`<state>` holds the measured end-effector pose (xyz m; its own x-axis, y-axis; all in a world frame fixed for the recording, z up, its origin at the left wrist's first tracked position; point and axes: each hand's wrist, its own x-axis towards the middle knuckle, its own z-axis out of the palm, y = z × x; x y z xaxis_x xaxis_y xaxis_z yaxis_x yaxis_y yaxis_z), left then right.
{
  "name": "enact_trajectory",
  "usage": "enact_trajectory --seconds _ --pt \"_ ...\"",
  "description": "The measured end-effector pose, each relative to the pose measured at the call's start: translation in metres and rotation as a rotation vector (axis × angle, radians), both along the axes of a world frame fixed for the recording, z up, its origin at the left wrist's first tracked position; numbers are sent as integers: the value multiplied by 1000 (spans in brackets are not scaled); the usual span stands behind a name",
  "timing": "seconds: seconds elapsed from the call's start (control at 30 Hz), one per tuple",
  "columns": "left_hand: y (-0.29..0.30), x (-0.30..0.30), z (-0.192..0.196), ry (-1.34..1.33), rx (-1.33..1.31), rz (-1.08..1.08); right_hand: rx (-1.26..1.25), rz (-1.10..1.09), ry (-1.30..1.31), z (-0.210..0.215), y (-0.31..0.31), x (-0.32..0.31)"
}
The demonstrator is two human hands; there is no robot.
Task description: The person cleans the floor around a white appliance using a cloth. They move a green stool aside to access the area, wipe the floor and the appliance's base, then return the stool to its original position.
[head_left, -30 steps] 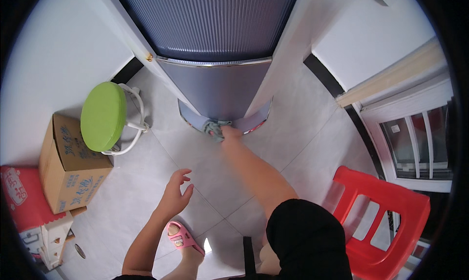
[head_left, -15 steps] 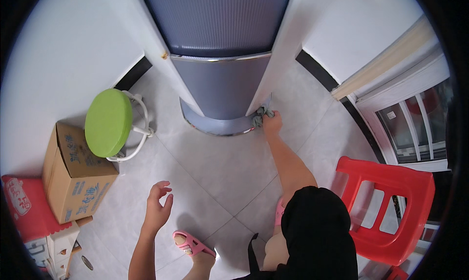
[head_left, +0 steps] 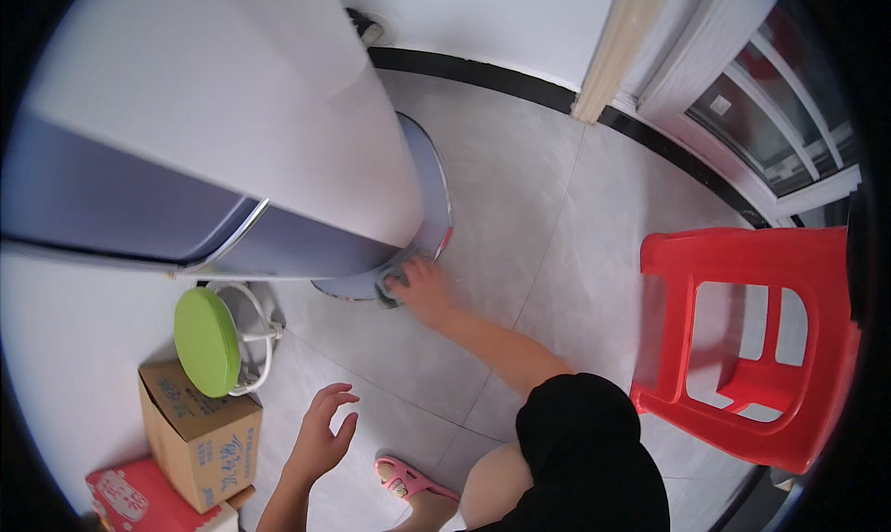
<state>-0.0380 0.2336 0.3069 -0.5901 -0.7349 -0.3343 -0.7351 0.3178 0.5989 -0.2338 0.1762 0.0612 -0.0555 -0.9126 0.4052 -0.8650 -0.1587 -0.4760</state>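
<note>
Grey-green cloth (head_left: 385, 292) is partly hidden by the right hand (head_left: 427, 293)

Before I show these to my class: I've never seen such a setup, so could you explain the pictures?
There is no robot here, just a person working bare-handed. The view comes from the left of two wide fisheye cameras worn on the head, looking down, so straight edges bend near the rim. The right hand holds a grey-green cloth against the curved base of a tall grey-and-white unit. The left hand is open above the tiled floor, with nothing visible in it. On that floor, a green round stool and a cardboard box stand at the left, and a red plastic stool at the right.
</note>
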Motion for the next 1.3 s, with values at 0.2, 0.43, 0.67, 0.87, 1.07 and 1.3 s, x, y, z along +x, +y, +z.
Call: enact_trajectory --seconds 0.2,0.43,0.67,0.87,1.07,1.3 --pt "-13 -50 8 -23 122 -90 -183 222 165 -37 -25 10" --pt "-19 -32 -35 -2 267 101 -25 -265 -201 -35 -18 -66" --pt "-34 -99 -182 -95 63 -53 -159 -17 -77 -32 -25 -33" --pt "-34 -113 -209 -600 141 90 100 -369 -468 -15 -41 -82" --pt "-48 -152 -237 -571 318 301 128 -447 -521 -6 -94 -117" --pt "-43 -206 -284 -930 479 879 86 -311 -465 -34 -55 -92"
